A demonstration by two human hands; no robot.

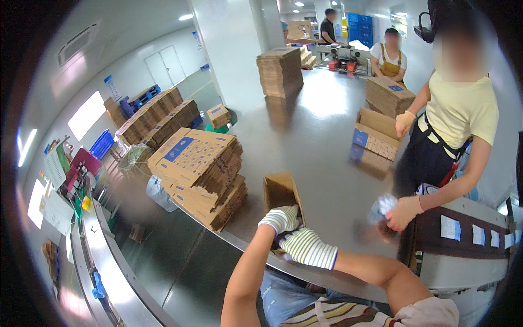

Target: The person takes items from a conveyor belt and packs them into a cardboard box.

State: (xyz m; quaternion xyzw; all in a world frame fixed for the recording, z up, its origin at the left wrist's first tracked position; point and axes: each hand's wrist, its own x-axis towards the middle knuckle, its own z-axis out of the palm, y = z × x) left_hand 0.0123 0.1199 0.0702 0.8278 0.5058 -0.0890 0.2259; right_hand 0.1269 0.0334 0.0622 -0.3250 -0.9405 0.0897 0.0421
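In front of me a narrow open cardboard box [280, 188] stands at the table's near edge. My left hand [280, 219], in a striped glove, bends over the box's near end with its fingers curled at the opening. Just below it, my right hand [308, 248], gloved the same way, grips the near end of the box. The two hands almost meet, and their fingertips are partly hidden. To the left of the box lies a stack of flattened printed cartons [199, 163], apart from my hands.
Across the metal table [321, 158], a co-worker's gloved hand [404, 213] holds clear-wrapped items. Their other hand is by an open carton [376, 143]. A conveyor belt [430, 234] carries small packets at right. A tall cardboard stack [279, 73] stands at the back.
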